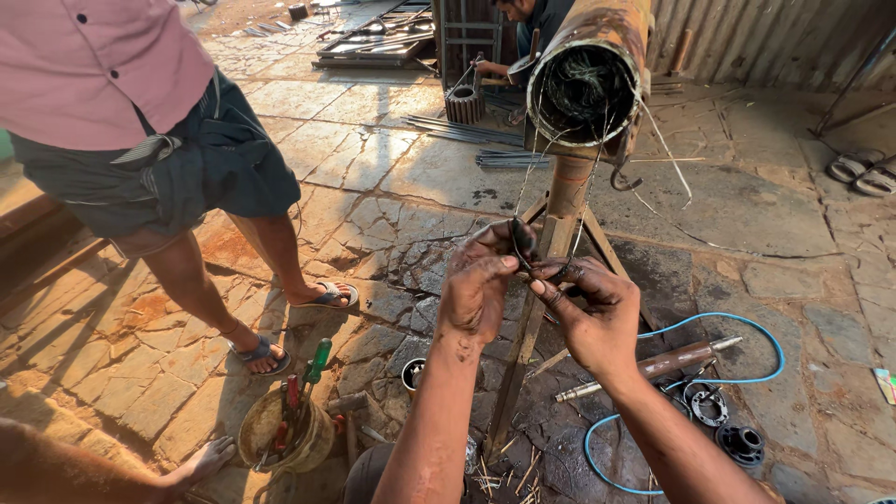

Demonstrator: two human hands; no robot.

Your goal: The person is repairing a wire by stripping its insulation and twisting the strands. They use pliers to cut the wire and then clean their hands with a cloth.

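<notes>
Fingers (511, 264): both hands pinch thin wires (528, 191) below the rusty tube (588, 79); left hand (481, 280), right hand (593, 313). Best kept taut, untangled.

Cracked stone-slab floor (373, 159) with blue hose (686, 327), tool bucket (280, 434), rusty shaft (653, 362), bearing rings (723, 420), sandals (863, 173).

Rusty pipe (590, 75) overhead, stand legs (523, 345) below (wires (532, 187) btwn); open sideways

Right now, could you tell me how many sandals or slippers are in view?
4. Two on the standing person's feet at left, and a loose pair on the stone floor at the right edge. Others may be hidden.
</notes>
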